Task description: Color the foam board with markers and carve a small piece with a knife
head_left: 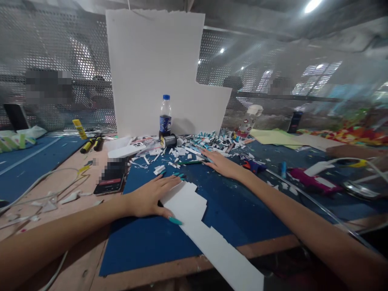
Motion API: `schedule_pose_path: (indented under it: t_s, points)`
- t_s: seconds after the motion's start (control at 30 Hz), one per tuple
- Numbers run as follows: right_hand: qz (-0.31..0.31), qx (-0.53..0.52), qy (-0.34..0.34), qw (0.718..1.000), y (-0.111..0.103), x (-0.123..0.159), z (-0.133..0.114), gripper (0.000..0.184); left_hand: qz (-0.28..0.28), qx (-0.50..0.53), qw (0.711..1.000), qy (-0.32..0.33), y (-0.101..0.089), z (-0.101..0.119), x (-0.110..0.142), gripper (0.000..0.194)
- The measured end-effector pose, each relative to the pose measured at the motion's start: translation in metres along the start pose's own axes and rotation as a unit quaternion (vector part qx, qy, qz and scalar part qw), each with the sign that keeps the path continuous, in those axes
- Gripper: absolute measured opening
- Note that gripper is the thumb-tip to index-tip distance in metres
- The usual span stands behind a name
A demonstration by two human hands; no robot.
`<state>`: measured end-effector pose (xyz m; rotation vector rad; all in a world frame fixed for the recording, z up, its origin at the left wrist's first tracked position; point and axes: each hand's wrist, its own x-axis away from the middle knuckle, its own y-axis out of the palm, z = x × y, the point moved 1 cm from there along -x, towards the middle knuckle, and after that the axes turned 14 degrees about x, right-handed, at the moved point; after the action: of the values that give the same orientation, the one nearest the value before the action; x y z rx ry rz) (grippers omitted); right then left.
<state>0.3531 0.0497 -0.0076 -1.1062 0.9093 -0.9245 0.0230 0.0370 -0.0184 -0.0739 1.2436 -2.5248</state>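
Observation:
My left hand point(151, 198) lies with its fingers spread on the left edge of a white board piece point(189, 202). The board has stepped, notched edges, and its long strip runs past the table's front edge toward me. Farther away, my right hand point(224, 165) reaches to the near edge of a heap of cut scraps point(209, 141), with its fingers stretched out. A thin dark green stick point(191, 162) lies just left of its fingertips. Whether those fingertips touch anything small is unclear.
Behind the scraps stand a dark drink bottle point(165, 119), a black spool point(169, 140) and a large white board point(154, 68). A phone point(110, 178) lies left of the blue mat point(145, 248). To the right are a magenta glue gun point(315, 180) and a white-capped bottle point(251, 119).

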Motion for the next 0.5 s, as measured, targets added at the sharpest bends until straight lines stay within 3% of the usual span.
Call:
schedule_pose_path:
  t_s: [0.27,0.5]
  points:
    - [-0.015,0.001,0.014,1.0,0.006,-0.015,-0.006,0.059,-0.002,0.004,1.0,0.0,-0.002,0.001,0.001,0.084]
    - [0.019,0.048,0.05,0.997,0.019,-0.02,-0.02,0.056,-0.016,-0.018,1.0,-0.015,-0.003,0.003,-0.003,0.049]
